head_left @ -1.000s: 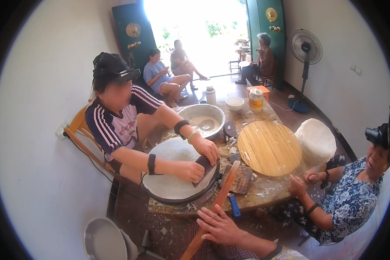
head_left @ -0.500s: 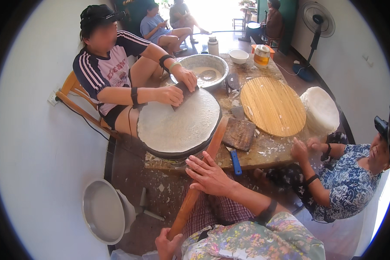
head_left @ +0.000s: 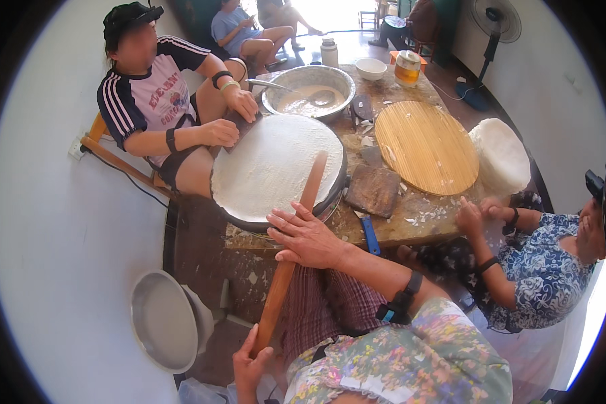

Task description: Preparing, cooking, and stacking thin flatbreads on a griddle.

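Observation:
My left hand (head_left: 252, 360) grips the lower end of a long, flat wooden stick (head_left: 276, 306), which slants up to the round griddle. My right hand (head_left: 303, 239) lies across the stick's middle, fingers spread and stretched. The stick's tip reaches over the white batter sheet (head_left: 269, 175) covering the griddle (head_left: 244, 223). A co-worker (head_left: 148, 87) at the left holds a dark flat scraper (head_left: 242, 126) at the sheet's far-left edge. Right of the griddle lie a brown square board (head_left: 372, 191) and a blue-handled blade (head_left: 369, 234).
A worn table (head_left: 424, 222) also holds a batter basin (head_left: 310, 91), slatted round board (head_left: 424, 145), stack of white sheets (head_left: 501, 155), bowl and jar. Another person (head_left: 505, 269) sits at right, others by the door. A metal pan (head_left: 165, 323) is at lower left beside the wall.
The view has tilted down. The stick and my right hand have moved up and left over the griddle. The co-worker's scraper has shifted toward the griddle's far-left edge.

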A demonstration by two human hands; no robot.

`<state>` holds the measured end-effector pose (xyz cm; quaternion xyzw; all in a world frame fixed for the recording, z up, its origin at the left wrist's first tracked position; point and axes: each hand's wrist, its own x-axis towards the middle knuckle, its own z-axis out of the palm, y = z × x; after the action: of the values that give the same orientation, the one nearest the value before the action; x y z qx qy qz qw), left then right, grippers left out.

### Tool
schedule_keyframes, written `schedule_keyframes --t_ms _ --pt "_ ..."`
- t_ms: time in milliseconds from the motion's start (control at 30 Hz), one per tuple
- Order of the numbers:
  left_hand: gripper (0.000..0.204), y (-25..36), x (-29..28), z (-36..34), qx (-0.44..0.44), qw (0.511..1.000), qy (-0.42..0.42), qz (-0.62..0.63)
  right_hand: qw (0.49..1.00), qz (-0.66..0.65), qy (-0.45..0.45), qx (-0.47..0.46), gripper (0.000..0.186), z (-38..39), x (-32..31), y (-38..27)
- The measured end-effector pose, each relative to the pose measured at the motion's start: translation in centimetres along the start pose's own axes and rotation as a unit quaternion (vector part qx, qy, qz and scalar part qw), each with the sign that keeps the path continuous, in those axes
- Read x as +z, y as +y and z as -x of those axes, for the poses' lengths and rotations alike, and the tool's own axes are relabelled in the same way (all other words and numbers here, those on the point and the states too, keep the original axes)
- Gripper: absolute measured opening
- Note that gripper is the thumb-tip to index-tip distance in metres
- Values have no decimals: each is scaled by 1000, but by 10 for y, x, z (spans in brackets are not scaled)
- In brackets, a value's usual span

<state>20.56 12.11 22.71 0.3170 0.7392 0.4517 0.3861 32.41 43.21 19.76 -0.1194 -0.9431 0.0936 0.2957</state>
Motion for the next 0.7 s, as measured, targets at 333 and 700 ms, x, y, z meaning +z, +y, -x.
schedule_keyframes --t_ms 333,700 --pt "62 9 4 -28 -27 999 -30 -24 998 23 -15 55 57 1 -8 31" --pt "63 86 -2 -98 -58 995 -75 -11 961 85 -46 258 85 -61 -3 110"
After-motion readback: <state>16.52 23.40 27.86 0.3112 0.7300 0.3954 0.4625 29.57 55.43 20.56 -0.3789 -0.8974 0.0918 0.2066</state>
